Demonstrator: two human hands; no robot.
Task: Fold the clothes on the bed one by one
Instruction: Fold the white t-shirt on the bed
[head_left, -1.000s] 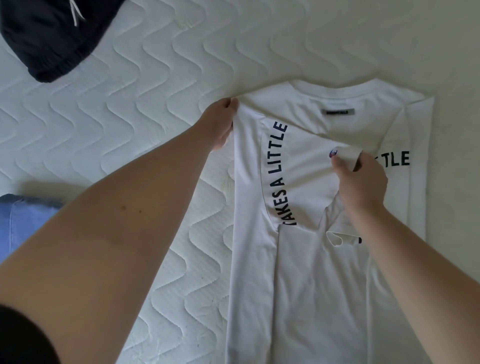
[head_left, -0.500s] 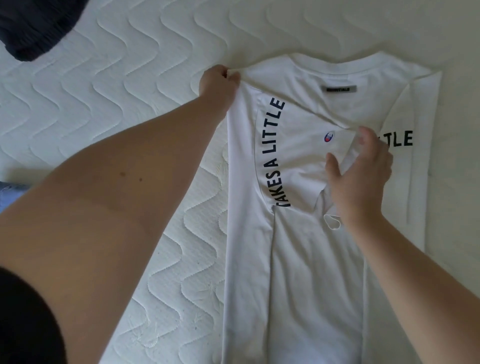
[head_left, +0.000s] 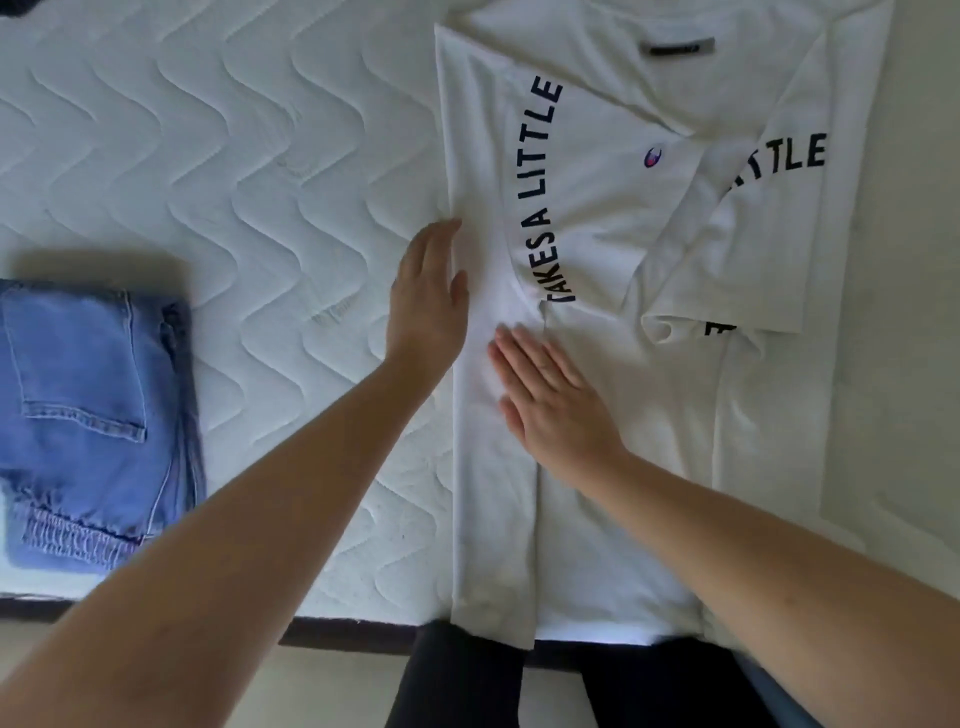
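Observation:
A white T-shirt (head_left: 613, 218) with black lettering lies on the white quilted bed (head_left: 218, 171), both sides and both sleeves folded inward, its hem hanging over the near edge. My left hand (head_left: 428, 296) lies flat with straight fingers along the shirt's folded left edge, half on the mattress. My right hand (head_left: 550, 400) presses flat on the folded left panel just below the lettering, fingers straight and together. Neither hand grips any cloth.
Folded blue jeans (head_left: 93, 415) sit at the left near the bed's front edge. A corner of a dark garment (head_left: 15, 4) shows at the top left. The dark bed frame edge (head_left: 337, 631) runs along the bottom, my dark-clad legs below it.
Both hands let go of the shoulder and sleeve and slid down toward me, now lying flat on the left fold. The view dropped nearer, showing the jeans and bed edge.

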